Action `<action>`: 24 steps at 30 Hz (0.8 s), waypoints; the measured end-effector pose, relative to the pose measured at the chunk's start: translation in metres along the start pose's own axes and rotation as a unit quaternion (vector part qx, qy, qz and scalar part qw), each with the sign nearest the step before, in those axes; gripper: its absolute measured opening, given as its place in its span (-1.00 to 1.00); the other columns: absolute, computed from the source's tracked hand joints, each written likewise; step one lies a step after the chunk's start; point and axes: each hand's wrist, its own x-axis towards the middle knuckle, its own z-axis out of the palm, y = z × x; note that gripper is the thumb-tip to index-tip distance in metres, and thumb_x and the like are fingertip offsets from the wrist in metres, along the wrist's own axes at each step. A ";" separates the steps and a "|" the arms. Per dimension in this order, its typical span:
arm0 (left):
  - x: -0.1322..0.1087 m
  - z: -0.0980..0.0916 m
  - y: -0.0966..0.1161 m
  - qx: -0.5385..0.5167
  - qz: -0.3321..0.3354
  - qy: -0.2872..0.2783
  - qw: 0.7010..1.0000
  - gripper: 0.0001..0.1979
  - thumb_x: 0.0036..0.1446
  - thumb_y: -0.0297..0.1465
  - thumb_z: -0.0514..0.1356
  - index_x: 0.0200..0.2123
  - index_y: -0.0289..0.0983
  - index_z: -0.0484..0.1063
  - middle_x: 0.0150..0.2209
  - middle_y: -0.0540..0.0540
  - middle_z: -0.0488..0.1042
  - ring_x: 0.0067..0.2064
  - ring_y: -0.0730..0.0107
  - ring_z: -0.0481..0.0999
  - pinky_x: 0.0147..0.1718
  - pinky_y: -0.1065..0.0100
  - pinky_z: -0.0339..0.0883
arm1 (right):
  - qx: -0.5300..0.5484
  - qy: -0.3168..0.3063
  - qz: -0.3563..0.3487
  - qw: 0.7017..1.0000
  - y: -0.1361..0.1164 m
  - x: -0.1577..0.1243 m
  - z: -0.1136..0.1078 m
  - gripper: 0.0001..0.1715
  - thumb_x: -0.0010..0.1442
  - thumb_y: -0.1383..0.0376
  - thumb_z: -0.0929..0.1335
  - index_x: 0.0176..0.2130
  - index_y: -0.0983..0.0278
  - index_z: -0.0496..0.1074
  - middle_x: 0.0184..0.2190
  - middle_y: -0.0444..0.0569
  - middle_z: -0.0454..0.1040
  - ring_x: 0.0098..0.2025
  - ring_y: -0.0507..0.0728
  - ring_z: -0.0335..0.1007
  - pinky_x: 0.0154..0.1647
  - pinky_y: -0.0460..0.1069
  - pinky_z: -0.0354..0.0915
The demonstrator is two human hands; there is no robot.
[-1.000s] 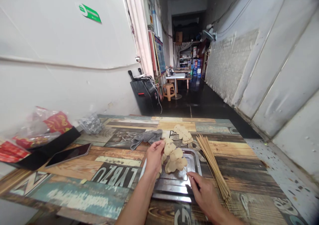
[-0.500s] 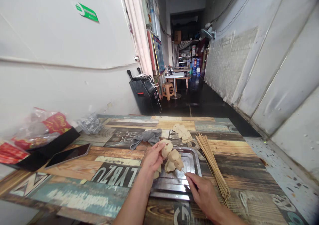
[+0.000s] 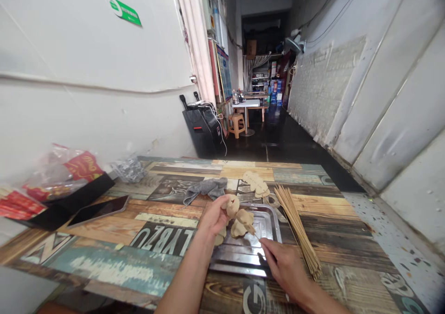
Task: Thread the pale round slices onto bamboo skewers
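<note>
Over a metal tray (image 3: 239, 271), my left hand (image 3: 213, 219) pinches a thin, round, beige food slice (image 3: 233, 204) between thumb and fingers. My right hand (image 3: 287, 264) is closed on the blunt end of a thin skewer (image 3: 256, 235), which points up and left. Pale slices (image 3: 247, 219) are threaded on that skewer, close to the slice in my left hand. More beige slices (image 3: 219, 237) show beneath my left hand at the tray's left side. The skewer's tip is hidden, and the exact kind of food cannot be made out.
A bundle of bamboo skewers (image 3: 301, 235) lies right of the tray. Filled skewers of slices (image 3: 256, 184) lie behind it, near a grey cloth (image 3: 205, 190). Farther left are a phone (image 3: 99, 210) and a black box (image 3: 78, 194) with red packets.
The view has shifted slightly. My left hand keeps its pinch on the slice, and the skewer in my right hand stays close to it with its slices turned slightly.
</note>
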 end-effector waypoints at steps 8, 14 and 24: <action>-0.002 0.002 -0.003 -0.008 -0.009 -0.049 0.999 -0.77 -0.07 -0.51 0.30 -0.26 -0.33 0.42 -0.31 -0.13 0.51 -0.40 0.44 0.50 -0.43 0.44 0.41 | 0.120 0.001 0.096 0.988 -0.001 0.004 -0.001 -0.64 0.29 0.23 0.15 -0.18 0.25 0.47 -0.34 -0.05 0.56 -0.32 0.10 0.49 -0.32 -0.07 0.30; 0.000 0.003 -0.011 0.006 0.007 -0.055 0.998 -0.79 -0.01 -0.57 0.23 -0.23 -0.38 0.41 -0.31 -0.17 0.51 -0.39 0.43 0.51 -0.40 0.44 0.43 | 0.166 -0.016 0.140 0.976 0.000 0.005 0.001 -0.60 0.29 0.18 0.14 -0.19 0.28 0.47 -0.40 -0.05 0.52 -0.37 0.11 0.44 -0.35 -0.07 0.24; -0.001 0.009 -0.016 -0.044 -0.031 -0.048 0.997 -0.81 0.13 -0.42 0.16 -0.20 -0.40 0.38 -0.25 -0.19 0.50 -0.27 0.37 0.53 -0.20 0.33 0.45 | 0.235 -0.013 0.209 0.949 0.000 0.012 0.001 -0.52 0.25 0.09 0.16 -0.24 0.36 0.47 -0.54 -0.04 0.43 -0.48 0.09 0.33 -0.50 -0.09 0.15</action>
